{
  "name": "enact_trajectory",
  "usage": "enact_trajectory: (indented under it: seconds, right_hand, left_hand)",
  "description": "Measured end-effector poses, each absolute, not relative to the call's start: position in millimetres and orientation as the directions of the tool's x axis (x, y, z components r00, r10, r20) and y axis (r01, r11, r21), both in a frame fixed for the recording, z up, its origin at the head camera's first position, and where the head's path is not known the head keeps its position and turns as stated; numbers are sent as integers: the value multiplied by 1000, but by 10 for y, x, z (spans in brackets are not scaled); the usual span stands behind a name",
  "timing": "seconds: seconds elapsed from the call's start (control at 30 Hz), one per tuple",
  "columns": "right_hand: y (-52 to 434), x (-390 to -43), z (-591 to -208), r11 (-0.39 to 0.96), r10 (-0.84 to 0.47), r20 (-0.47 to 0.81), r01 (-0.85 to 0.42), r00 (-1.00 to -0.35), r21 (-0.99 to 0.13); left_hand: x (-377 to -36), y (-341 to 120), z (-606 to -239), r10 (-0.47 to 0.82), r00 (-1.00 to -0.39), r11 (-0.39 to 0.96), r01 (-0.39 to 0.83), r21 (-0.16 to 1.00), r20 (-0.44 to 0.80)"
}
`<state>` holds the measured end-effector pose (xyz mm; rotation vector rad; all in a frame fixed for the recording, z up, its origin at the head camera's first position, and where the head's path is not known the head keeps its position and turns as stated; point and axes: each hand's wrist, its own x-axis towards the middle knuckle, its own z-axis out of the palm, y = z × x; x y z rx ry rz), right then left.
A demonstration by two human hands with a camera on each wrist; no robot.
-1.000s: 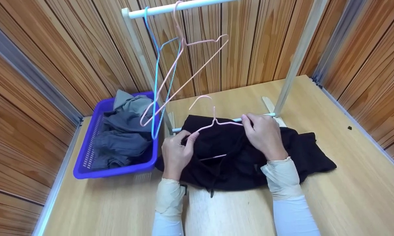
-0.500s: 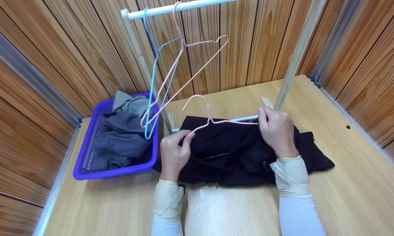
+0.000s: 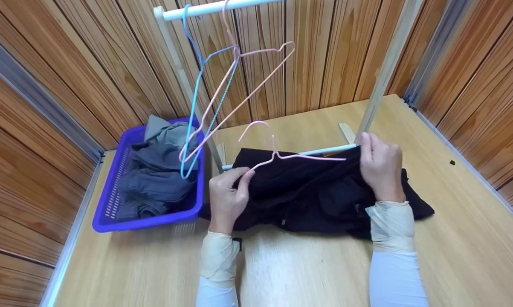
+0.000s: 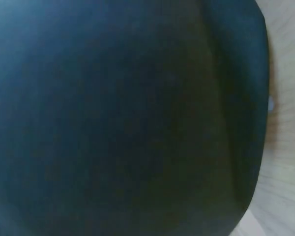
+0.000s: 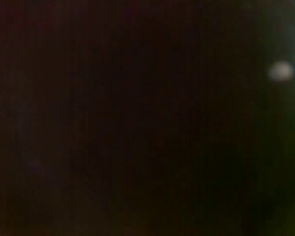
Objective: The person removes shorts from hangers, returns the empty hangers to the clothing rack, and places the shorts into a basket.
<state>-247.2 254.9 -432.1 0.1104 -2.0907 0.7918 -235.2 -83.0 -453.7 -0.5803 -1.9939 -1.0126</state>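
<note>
A black garment point(image 3: 320, 200) lies across the table in the head view, its upper edge lifted at the right. Into its opening runs a pink wire hanger point(image 3: 275, 153), hook upward, its lower part covered by cloth. My left hand point(image 3: 227, 198) pinches the hanger's left shoulder together with the cloth there. My right hand point(image 3: 383, 170) grips the garment's edge at the right, beyond the visible end of the hanger's right shoulder. Dark cloth point(image 4: 128, 118) fills most of the left wrist view. The right wrist view is nearly all dark, so no hand shows there.
A rack's white top rail point(image 3: 213, 9) carries a blue hanger point(image 3: 196, 85) and another pink hanger point(image 3: 265, 91). The rack's lower bar point(image 3: 328, 150) runs behind the garment. At left stands a purple basket point(image 3: 149, 224) of grey clothes point(image 3: 158, 187).
My right hand has left the hanger's right shoulder and moved right, drawing the garment's edge outward and up. My left hand stays nearly in place. The garment's front edge has risen.
</note>
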Motion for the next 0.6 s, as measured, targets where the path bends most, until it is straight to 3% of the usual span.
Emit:
enact_trajectory:
  seconds: [0.27,0.43,0.6]
  right_hand:
    - [2583,-2451,-4300,773,215,752,-362,-623,-521]
    - [2592,-2398,-4225,748,161,681,-361,-715,-556]
    - [2648,-2313,-4145,762,123,536,-267,-835,-590]
  left_hand:
    - [-2338,-799,-4531,30,-513,575,711,404,858]
    - [-2340,-788,-4538,8,-492,594,702,392,870]
    - [-2342,-777,-4551,-2,-495,613,686,392,869]
